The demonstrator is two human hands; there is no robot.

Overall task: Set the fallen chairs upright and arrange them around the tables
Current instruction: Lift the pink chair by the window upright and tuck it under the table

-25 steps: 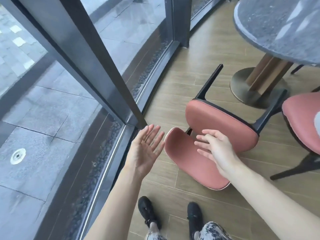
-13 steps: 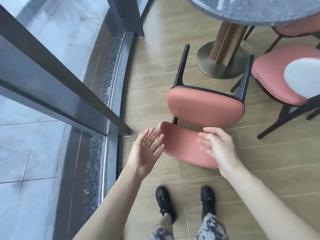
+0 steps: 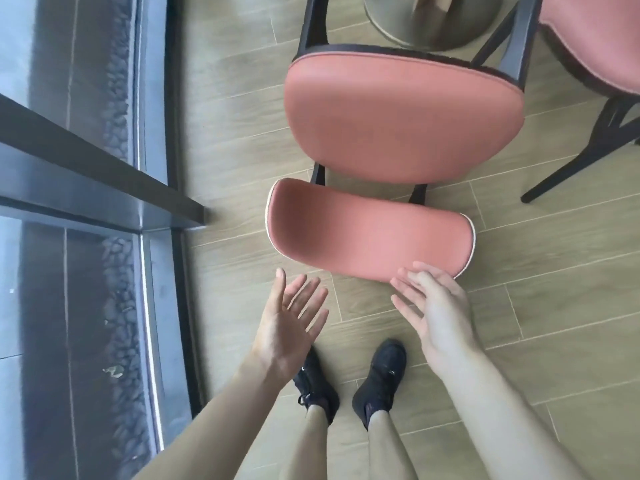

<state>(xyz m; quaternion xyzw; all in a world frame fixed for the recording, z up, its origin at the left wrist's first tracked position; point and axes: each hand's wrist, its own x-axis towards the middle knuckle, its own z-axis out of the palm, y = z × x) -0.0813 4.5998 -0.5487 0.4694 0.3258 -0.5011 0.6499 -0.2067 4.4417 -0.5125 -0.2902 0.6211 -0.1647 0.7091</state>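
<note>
I see fallen chair (image 3: 401, 109) on floor (image 3: 554, 306) straight ahead of my feet, backrest (image 3: 367, 233) nearest me, long axis running left-right, legs pointing away toward bench pedestal (image 3: 429, 26). Right hand (image 3: 436, 306) spread, fingertips overlapping backrest's near edge; contact unclear. Left hand (image 3: 291, 323) spread, palm up, short of backrest's left end. Right hand nearer. Both hold nothing.

Both my arms are bare to the elbow, no sleeves showing, my left hand (image 3: 289, 327) and right hand (image 3: 438, 311) carry no rings, and below I'm wearing black lace-up sneakers (image 3: 381, 375) over bare lower legs.
</note>
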